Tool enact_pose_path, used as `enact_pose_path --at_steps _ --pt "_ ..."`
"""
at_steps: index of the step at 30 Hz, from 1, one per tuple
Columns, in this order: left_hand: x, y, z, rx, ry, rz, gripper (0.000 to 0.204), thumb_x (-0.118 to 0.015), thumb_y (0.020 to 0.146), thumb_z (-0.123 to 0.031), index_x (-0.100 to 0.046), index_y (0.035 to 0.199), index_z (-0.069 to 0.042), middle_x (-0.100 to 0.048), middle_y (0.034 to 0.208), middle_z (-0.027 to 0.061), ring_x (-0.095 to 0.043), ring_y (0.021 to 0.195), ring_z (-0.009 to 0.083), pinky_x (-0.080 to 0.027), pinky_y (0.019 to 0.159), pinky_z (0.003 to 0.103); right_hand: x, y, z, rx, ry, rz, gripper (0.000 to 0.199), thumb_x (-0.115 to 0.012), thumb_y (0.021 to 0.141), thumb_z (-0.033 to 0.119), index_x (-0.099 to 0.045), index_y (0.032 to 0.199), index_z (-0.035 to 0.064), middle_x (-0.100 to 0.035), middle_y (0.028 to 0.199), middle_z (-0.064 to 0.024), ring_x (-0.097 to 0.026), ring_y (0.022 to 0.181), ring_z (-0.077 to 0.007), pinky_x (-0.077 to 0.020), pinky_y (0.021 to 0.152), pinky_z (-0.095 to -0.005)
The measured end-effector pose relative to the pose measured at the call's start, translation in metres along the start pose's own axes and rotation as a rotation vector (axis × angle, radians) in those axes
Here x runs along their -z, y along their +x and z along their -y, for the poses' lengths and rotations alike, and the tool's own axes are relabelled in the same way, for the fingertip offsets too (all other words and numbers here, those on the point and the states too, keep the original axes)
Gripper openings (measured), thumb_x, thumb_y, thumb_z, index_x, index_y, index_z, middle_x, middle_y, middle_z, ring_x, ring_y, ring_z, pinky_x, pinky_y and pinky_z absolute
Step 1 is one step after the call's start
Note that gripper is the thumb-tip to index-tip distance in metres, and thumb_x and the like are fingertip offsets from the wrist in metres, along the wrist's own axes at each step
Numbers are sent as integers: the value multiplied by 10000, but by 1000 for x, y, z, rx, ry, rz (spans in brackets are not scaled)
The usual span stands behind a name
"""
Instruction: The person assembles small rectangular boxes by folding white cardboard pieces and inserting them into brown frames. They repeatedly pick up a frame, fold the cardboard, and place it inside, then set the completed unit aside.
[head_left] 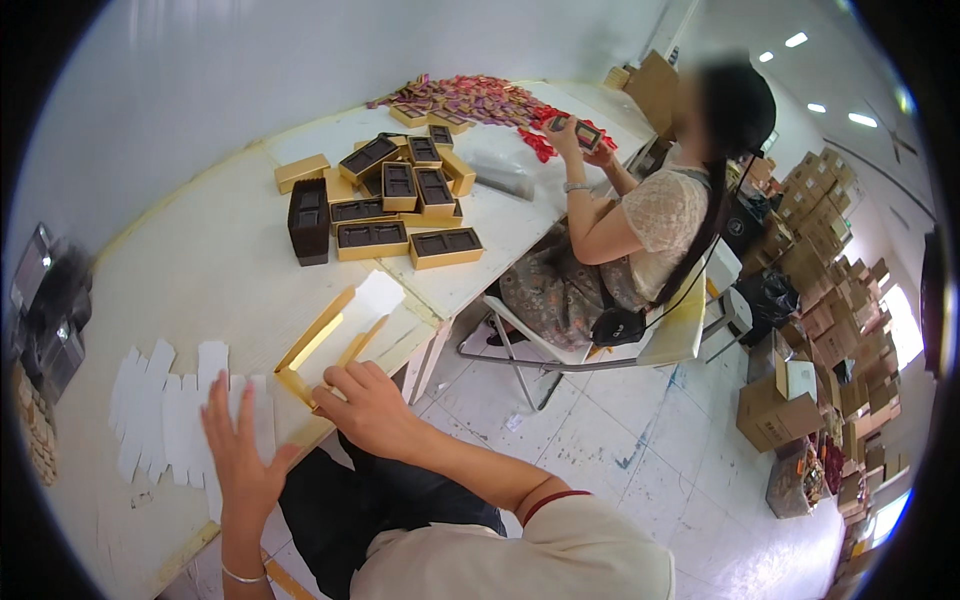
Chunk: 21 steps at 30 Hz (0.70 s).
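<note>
A partly folded gold box [322,338], with a white flap at its far end, lies at the table's edge before me. My right hand [368,410] is closed on its near end, fingers curled over the gold side. To the left, my left hand [240,445] has its fingers spread and holds nothing. It hovers over or rests on flat white card pieces [180,415] laid in overlapping rows; whether it touches them I cannot tell. Farther up the table stand several gold boxes with dark inserts [398,190], piled loosely, beside a stack of dark plastic inserts [309,222].
A co-worker [640,220] sits to the right, holding a small box [576,130]. Many red and purple packets [480,100] cover the table's far end, near clear plastic film [500,178]. Stacked cartons [830,290] line the right. Dark items [50,310] lie at the left.
</note>
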<state>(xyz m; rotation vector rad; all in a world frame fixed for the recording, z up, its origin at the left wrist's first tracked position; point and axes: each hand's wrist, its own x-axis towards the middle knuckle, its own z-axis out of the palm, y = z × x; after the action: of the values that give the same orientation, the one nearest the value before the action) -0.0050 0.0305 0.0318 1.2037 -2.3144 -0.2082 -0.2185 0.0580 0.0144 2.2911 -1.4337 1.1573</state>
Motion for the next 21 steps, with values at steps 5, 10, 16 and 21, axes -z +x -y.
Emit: enact_pose_path --at_steps 5,10,16,21 --pt "-15 -30 63 415 279 264 742 -676 793 -218 -348 1448 -105 -204 1548 166 -154 1433 357 -44 1140 571 -10 -19 -18 -147 17 -8 273 -736 720 133 -592 945 76 -508 946 -87 -514 862 -253 -411 729 -352" --pt "-3 -26 135 443 293 219 667 -599 848 -233 -347 1452 -107 -208 1554 148 -151 1438 341 -27 1143 553 -39 -16 -30 -164 89 22 273 -734 709 114 -579 927 61 -512 949 -98 -519 855 -269 -420 737 -358" --pt "-14 -37 164 258 405 61 505 -510 905 -256 -454 1355 -34 -366 1466 174 -297 1374 345 -123 1132 534 -75 11 -50 -143 140 114 183 -652 775 130 -566 914 48 -494 962 -117 -502 861 -268 -409 740 -355" --pt "0 -41 154 313 199 169 714 -619 823 -460 -418 1428 -138 -254 1540 155 -217 1411 403 -98 1081 664 -71 17 -46 -161 140 322 257 -597 828 155 -577 1052 30 -505 1075 -156 -503 936 -282 -405 799 -365"
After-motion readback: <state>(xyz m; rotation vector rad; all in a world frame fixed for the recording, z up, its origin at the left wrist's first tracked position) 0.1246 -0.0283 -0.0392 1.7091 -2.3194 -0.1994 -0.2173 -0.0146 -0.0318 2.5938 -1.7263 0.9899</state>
